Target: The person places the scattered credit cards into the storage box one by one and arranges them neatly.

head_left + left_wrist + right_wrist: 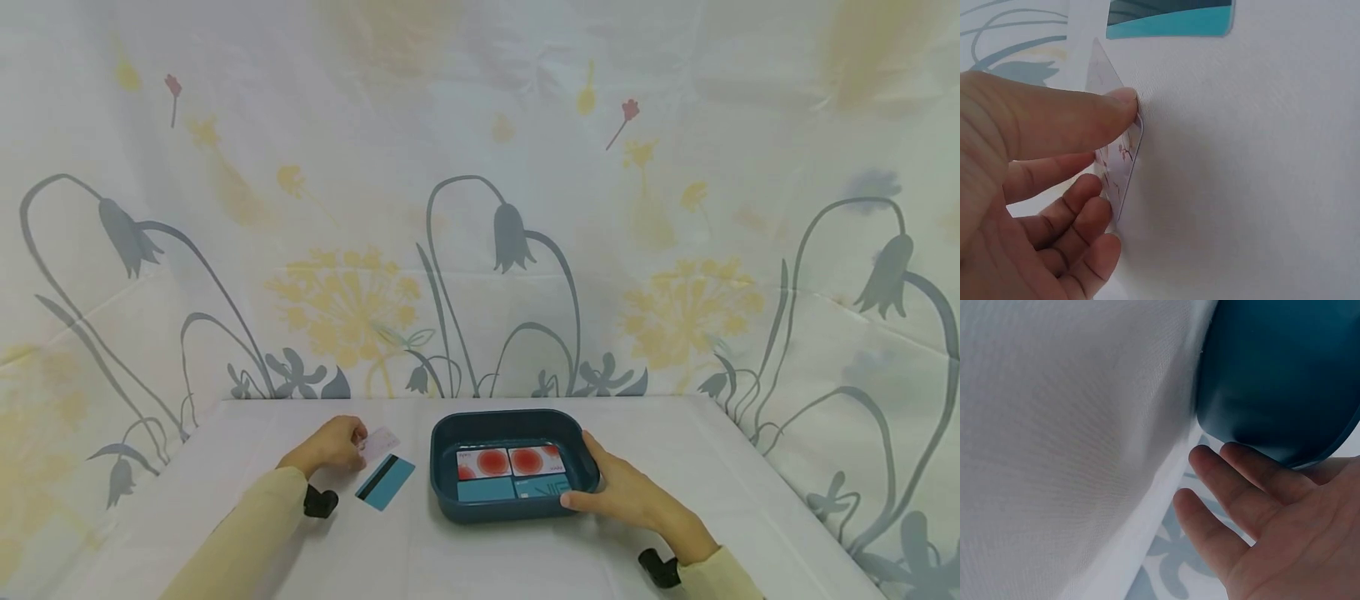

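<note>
My left hand pinches a pale card with a floral print between thumb and fingers. In the left wrist view the card stands tilted, one edge near the white cloth. Beside it lies a blue card with a black stripe. A dark teal tray holds two red-and-white cards behind two blue cards. My right hand rests against the tray's right end, thumb at the front rim. Its fingers extend beside the tray wall in the right wrist view.
A white cloth covers the table. Behind it hangs a flower-printed curtain. Black wrist devices sit at the left wrist and the right wrist.
</note>
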`<act>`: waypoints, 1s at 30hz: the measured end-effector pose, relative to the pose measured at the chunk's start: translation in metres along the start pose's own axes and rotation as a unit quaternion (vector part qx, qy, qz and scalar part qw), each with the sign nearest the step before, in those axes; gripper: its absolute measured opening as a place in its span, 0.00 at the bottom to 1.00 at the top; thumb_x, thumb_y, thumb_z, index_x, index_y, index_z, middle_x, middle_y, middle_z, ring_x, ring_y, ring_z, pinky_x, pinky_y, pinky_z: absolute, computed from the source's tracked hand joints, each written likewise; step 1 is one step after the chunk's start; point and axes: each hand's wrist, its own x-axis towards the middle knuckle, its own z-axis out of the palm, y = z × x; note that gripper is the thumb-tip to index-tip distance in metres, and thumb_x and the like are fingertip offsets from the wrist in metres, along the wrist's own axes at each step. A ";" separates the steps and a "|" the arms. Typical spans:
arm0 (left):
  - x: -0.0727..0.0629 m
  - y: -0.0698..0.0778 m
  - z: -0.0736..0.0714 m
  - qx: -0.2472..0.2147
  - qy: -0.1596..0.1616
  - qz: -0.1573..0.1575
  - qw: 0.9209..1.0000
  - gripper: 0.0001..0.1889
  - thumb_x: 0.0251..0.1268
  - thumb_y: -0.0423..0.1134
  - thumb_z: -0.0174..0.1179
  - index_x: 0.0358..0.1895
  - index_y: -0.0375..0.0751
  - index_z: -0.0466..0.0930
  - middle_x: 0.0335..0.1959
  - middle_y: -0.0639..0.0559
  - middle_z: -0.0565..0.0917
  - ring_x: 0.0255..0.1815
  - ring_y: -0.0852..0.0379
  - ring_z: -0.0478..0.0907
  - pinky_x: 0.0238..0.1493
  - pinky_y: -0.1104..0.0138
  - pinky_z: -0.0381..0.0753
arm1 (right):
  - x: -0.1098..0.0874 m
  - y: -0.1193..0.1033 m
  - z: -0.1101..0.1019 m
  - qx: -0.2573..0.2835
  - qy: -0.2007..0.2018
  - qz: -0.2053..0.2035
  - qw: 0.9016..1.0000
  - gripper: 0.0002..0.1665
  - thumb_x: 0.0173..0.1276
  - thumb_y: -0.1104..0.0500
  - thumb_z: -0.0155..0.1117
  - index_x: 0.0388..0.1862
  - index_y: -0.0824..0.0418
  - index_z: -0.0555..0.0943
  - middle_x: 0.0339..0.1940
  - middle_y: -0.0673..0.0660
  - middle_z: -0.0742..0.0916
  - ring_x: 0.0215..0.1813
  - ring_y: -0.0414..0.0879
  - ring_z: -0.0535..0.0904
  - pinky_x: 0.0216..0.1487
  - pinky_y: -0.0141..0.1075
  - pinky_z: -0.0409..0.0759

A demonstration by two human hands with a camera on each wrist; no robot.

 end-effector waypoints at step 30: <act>0.002 0.000 0.001 -0.001 -0.002 -0.021 1.000 0.18 0.40 0.29 0.71 0.38 0.33 0.76 0.33 0.48 0.74 0.37 0.50 0.70 0.44 0.57 0.71 | 0.000 -0.003 -0.003 0.001 -0.009 -0.011 1.000 0.65 0.56 0.34 0.66 0.77 0.65 0.44 0.73 0.69 0.61 0.71 0.65 0.60 0.64 0.62 0.59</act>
